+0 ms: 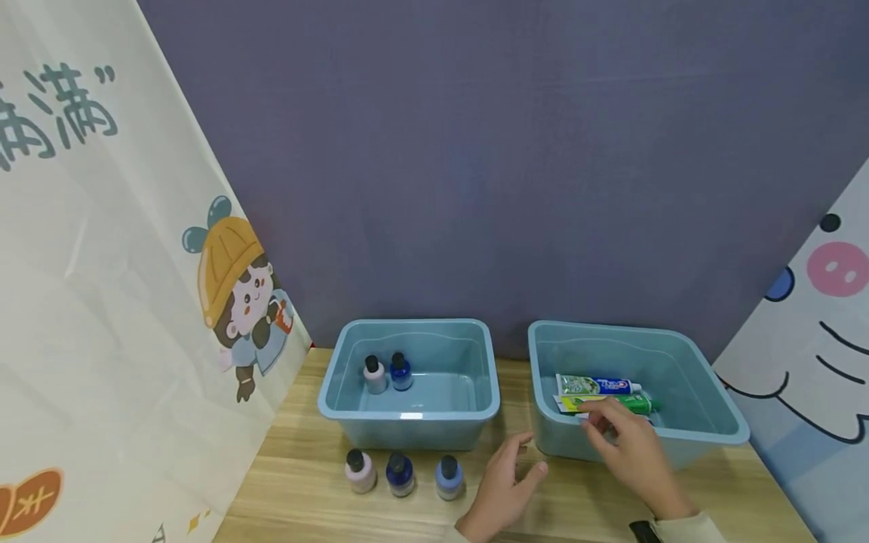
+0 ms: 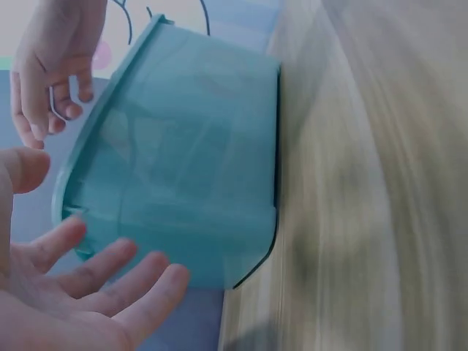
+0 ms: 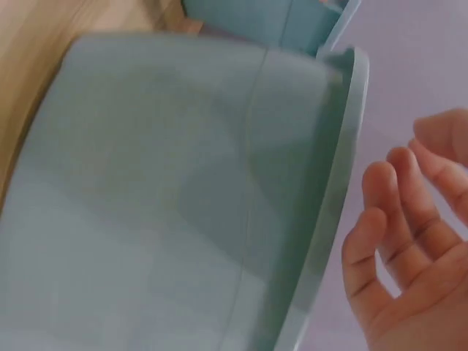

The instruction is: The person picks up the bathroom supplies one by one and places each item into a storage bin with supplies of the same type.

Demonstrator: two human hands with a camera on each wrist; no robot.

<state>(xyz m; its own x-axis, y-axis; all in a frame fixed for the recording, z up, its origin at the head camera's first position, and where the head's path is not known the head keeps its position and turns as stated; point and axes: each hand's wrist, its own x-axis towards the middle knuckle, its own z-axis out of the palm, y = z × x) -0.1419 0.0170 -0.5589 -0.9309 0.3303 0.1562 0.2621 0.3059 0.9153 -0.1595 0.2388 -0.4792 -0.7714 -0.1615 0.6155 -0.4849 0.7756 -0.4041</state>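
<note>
Clearly, the banner reads “满” — toothpaste tubes carry blurred print.

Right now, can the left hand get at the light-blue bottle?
Probably yes: the left hand holds nothing and is beside the light-blue bottle, with nothing visible between them.

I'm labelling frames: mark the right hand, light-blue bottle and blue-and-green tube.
Right hand (image 1: pixel 631 449): head view, its back.
Light-blue bottle (image 1: pixel 449 484): head view, body.
Blue-and-green tube (image 1: pixel 597 385): head view, printed side.

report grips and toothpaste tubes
Left grip empty, outside right bin; right grip empty, above its rim; toothpaste tubes inside; bin wall between left grip and tubes.
</note>
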